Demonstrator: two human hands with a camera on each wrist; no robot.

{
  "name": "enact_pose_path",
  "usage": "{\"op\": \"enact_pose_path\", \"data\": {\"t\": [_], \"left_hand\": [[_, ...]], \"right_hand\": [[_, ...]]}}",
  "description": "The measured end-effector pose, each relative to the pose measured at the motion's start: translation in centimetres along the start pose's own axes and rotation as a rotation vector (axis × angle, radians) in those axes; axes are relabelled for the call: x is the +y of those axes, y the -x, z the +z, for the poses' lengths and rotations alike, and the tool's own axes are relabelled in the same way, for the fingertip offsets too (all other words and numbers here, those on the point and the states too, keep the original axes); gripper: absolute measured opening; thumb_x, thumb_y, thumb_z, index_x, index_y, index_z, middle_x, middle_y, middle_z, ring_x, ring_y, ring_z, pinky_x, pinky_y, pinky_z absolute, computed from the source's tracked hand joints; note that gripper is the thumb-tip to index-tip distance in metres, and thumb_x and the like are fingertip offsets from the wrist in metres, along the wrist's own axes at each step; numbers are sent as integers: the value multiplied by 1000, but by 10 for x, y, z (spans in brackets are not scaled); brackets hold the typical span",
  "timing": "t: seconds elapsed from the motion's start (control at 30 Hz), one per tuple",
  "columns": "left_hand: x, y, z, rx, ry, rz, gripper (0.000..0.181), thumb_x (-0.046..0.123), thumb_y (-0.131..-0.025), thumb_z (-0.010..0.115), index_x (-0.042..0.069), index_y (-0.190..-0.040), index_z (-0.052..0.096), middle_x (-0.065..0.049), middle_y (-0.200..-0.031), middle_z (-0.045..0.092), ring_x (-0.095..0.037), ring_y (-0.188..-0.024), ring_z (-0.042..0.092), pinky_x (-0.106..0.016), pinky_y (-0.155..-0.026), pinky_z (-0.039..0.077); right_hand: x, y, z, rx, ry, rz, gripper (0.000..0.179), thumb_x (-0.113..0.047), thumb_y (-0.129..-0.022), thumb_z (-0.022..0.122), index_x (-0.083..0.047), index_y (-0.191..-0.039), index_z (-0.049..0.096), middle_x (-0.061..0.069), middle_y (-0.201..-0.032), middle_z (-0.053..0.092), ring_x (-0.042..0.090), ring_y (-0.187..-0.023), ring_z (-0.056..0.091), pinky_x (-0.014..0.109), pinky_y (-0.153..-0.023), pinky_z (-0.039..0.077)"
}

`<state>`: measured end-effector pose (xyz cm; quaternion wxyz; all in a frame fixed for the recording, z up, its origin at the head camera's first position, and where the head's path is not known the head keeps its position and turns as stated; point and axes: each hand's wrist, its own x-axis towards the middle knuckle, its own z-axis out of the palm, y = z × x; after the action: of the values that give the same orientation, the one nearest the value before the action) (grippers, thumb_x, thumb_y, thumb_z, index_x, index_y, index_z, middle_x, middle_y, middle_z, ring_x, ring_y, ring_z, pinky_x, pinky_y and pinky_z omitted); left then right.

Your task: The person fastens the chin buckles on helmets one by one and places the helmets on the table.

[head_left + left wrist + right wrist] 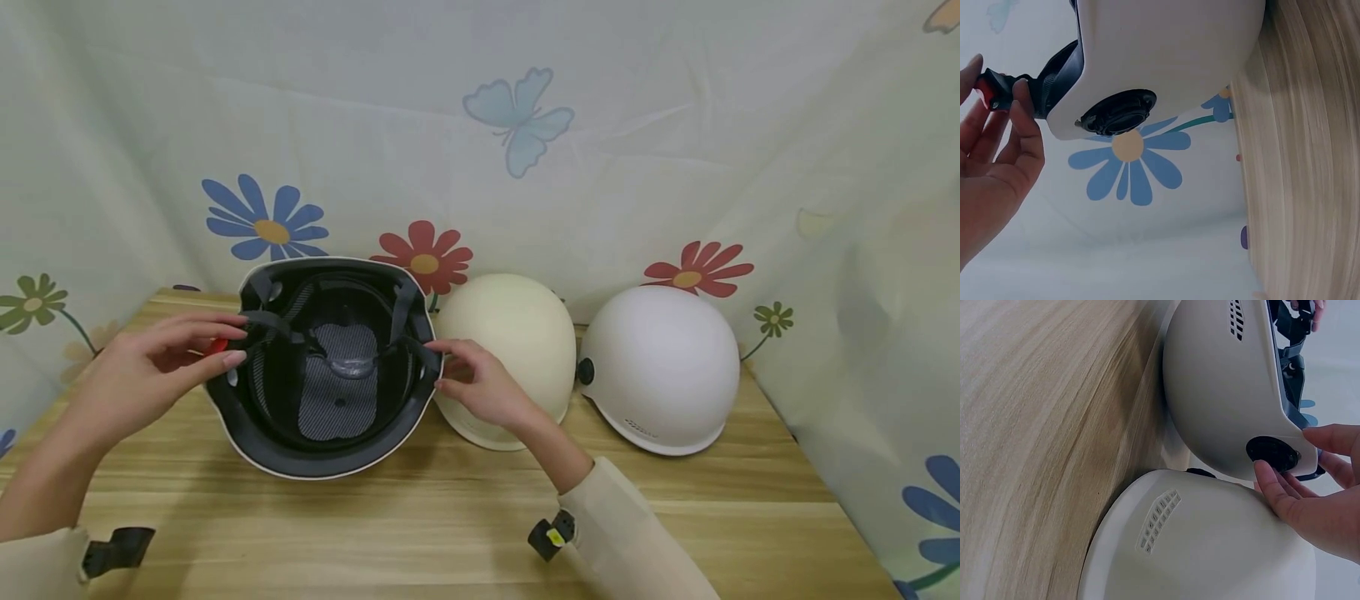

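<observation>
An upturned helmet point(288, 457) shows its black padded inside and grey chin straps in the head view. My left hand point(142, 371) pinches a black strap buckle point(1000, 90) with a red part, held out past the helmet's left rim. My right hand point(483, 385) grips the right rim; in the right wrist view, thumb and fingers lie about the edge beside a round black disc point(1271, 453). The helmet's outer shell point(1166, 50) is pale and smooth. A clear chin piece point(352, 367) hangs across the opening.
A cream helmet point(510, 342) stands dome up just right of the upturned one, close to my right hand. Further right is a white helmet point(663, 367). All rest on a wooden table point(360, 533), with a flower-printed curtain point(622, 150) behind.
</observation>
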<state>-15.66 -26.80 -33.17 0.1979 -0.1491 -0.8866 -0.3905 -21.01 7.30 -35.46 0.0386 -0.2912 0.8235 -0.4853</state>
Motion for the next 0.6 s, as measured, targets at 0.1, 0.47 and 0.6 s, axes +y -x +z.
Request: {"op": "enact_pose_path", "data": {"t": [0.1, 0.47, 0.6], "left_hand": [[0, -1, 0, -23, -10, 25, 22, 13, -83, 68, 12, -105, 68, 22, -111, 55, 4, -85, 52, -6, -66, 41], [-7, -4, 1, -99, -5, 125, 17, 7, -86, 63, 5, -102, 68, 24, -116, 49, 7, -91, 46, -6, -67, 38], [-8, -5, 2, -118, -15, 187, 32, 2, -78, 70, 4, -109, 64, 24, -120, 46, 1, -82, 46, -8, -64, 39]], "right_hand": [[0, 0, 0, -8, -10, 2, 41, 3, -85, 60, -3, -124, 53, 14, -116, 51, 27, -95, 57, 31, -84, 47], [-2, 0, -1, -13, 3, -11, 41, 2, -84, 61, -2, -124, 52, 14, -117, 52, 26, -94, 57, 26, -80, 47], [-1, 0, -1, -14, 6, -3, 41, 2, -85, 61, -2, -124, 53, 13, -117, 53, 26, -93, 58, 25, -79, 48]]}}
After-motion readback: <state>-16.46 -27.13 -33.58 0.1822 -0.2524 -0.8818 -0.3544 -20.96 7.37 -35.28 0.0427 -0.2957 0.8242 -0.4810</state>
